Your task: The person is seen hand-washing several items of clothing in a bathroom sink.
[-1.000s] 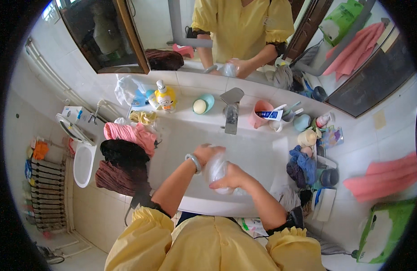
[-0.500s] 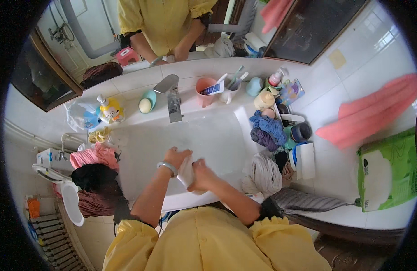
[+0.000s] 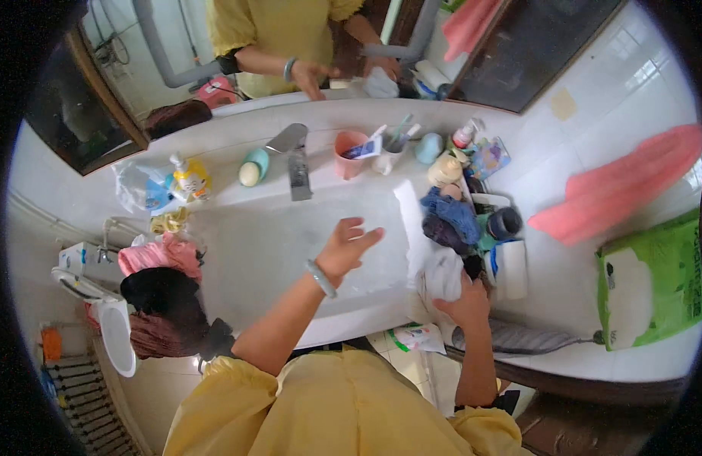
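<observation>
My left hand (image 3: 349, 247), wearing a pale bangle (image 3: 320, 279), hangs over the white sink basin (image 3: 267, 251) with its fingers spread and nothing in them. At the basin's right edge, my right hand (image 3: 466, 304) is on a bunched white cloth (image 3: 442, 272), thumb apart on the near side and fingertips partly hidden. The mirror also shows that hand at the cloth. Cloudy water lies in the basin. Beside the white cloth are a blue cloth (image 3: 456, 215) and a dark purple one (image 3: 440, 234).
Behind the basin stand a faucet (image 3: 297, 171), soap in a teal dish (image 3: 250, 174), a pink cup (image 3: 349, 156) and a yellow pump bottle (image 3: 190, 181). Pink cloth (image 3: 168, 257) lies left. A green package (image 3: 655, 285) and a hanging pink towel (image 3: 624, 186) are right.
Both hands were together over the basin around a white item. They have parted: the right moved to the white cloth at the right edge, while the left rose slightly rightward and opened.
</observation>
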A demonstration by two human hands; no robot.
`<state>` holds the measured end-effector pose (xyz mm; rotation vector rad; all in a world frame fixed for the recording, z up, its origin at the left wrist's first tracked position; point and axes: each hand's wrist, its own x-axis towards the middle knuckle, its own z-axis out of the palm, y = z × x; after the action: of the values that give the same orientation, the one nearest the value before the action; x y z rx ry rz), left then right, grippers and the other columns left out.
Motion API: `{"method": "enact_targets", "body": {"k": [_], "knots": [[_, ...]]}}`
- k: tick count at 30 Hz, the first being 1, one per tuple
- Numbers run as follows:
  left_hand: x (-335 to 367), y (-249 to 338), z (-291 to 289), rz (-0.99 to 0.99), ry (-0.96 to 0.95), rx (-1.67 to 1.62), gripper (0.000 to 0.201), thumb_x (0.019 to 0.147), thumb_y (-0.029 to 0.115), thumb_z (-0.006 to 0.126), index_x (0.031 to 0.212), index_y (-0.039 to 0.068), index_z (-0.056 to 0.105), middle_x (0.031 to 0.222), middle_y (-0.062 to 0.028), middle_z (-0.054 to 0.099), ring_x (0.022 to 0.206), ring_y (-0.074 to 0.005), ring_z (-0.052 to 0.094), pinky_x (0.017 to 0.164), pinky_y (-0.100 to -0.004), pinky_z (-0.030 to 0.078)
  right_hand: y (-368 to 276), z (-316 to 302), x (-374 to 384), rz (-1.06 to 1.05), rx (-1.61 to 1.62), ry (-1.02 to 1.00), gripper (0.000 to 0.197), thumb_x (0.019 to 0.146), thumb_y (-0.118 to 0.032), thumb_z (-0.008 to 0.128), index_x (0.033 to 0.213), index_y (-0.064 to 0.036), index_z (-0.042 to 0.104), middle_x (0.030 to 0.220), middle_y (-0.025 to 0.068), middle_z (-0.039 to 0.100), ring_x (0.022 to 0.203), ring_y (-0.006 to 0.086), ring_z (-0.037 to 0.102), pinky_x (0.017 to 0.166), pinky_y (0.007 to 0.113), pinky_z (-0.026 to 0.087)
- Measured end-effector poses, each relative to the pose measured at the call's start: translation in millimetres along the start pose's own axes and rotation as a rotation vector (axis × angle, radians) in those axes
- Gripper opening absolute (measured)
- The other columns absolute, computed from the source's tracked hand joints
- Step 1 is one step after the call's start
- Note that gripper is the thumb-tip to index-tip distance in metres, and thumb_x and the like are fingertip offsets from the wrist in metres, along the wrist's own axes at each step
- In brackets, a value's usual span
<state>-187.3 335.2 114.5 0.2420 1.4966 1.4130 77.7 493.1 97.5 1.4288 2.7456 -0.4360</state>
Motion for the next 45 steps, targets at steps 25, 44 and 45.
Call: {"method": "enact_targets", "body": {"k": [25,44,45], "knots": [[-174.0,4.4,-350.1,-0.569,0.925,1.273,0.115,0.052,0.073,0.069,0.146,0.031,0.017,0.154,-0.009,0.006,0.139,-0.0414,0.003,0.097,-0.0755,0.008,-40.9,-23.7,-13.1,0.014,-0.263,-0.07,0.108,0.045,-0.039,0.086,0.135,-0.0076,0.036,0.137,0.0223,0.035,0.125,0.0405,0.035,0.103,0.05,0.03],[-219.1,-95.4,-322.5,0.212,1.353,1.122,0.068,0.054,0.053,0.08,0.106,0.013,0.064,0.125,-0.0097,0.05,0.123,-0.0373,0.037,0.099,-0.0597,0.026,-534.6,253.2,20.2,-0.96,0.543,-0.239,0.122,0.047,-0.05,0.086,0.145,-0.016,0.02,0.134,0.0308,0.033,0.127,0.0465,0.031,0.105,0.053,0.025],[-223.6,-103.3,-323.8,0.276,1.374,1.113,0.068,0.053,0.053,0.08,0.105,0.012,0.064,0.125,-0.0106,0.05,0.122,-0.0376,0.038,0.099,-0.0584,0.027,-547.0,260.6,19.4,-1.046,0.587,-0.304,0.122,0.045,-0.052,0.086,0.144,-0.0199,0.022,0.135,0.032,0.033,0.127,0.0463,0.03,0.105,0.053,0.026]]}}
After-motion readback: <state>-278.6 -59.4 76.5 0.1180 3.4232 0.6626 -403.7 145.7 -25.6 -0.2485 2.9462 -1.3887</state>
